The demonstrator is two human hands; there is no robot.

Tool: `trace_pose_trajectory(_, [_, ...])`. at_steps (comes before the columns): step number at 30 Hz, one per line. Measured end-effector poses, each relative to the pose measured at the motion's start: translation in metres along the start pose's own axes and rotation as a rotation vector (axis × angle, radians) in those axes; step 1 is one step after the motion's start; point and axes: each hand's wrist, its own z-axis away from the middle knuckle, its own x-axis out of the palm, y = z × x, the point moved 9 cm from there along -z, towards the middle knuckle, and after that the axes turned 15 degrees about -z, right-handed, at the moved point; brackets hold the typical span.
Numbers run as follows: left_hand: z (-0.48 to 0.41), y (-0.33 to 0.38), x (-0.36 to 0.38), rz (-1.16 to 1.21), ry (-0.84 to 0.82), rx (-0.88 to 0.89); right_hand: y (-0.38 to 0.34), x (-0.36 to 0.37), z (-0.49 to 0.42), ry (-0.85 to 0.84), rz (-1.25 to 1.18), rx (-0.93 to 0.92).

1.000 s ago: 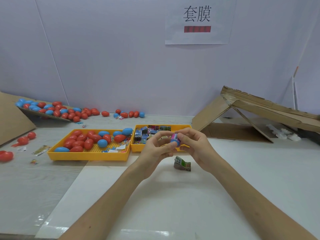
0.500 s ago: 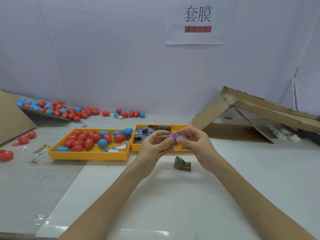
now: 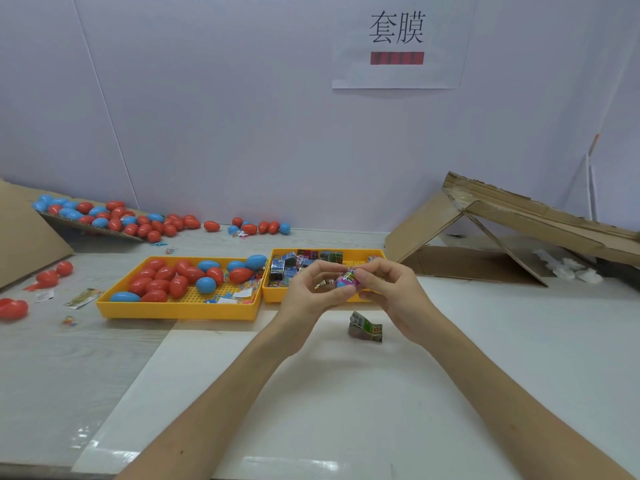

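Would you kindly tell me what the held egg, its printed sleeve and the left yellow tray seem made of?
Egg: likely hard plastic, smooth blue surface with slight sheen.
Sleeve: probably thin printed film, glossy, creased around the egg.
Yellow tray: apparently moulded plastic, matt, with a perforated floor.

"套膜" printed black on paper sheet (image 3: pixel 396 43) fixed to wall (image 3: pixel 207 116); red bar beneath unreadable. Print on wrapped egg (image 3: pixel 347 283) too small.

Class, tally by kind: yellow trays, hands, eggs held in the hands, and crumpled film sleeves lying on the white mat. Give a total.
Yellow trays: 2
Hands (left hand, right hand): 2
Held egg: 1
Crumpled film sleeve on white mat: 1
Total: 6
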Motion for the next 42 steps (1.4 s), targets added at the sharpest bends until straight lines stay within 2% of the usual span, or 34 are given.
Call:
trace_pose_trajectory(21, [0.001, -0.001, 0.0, -0.043, -0.005, 0.005, 0.0, -0.002, -0.001, -0.001, -0.02, -0.014])
trace_pose_trajectory(29, [0.001, 0.004, 0.002, -0.083, -0.003, 0.055, 0.007, 0.004, 0.0, -0.024, -0.019, 0.077])
trace_pose_trajectory(42, [-0.001, 0.003, -0.013, -0.063, 0.12, 0.037, 0.005, 0.003, 0.0, -0.001, -0.037, 0.06])
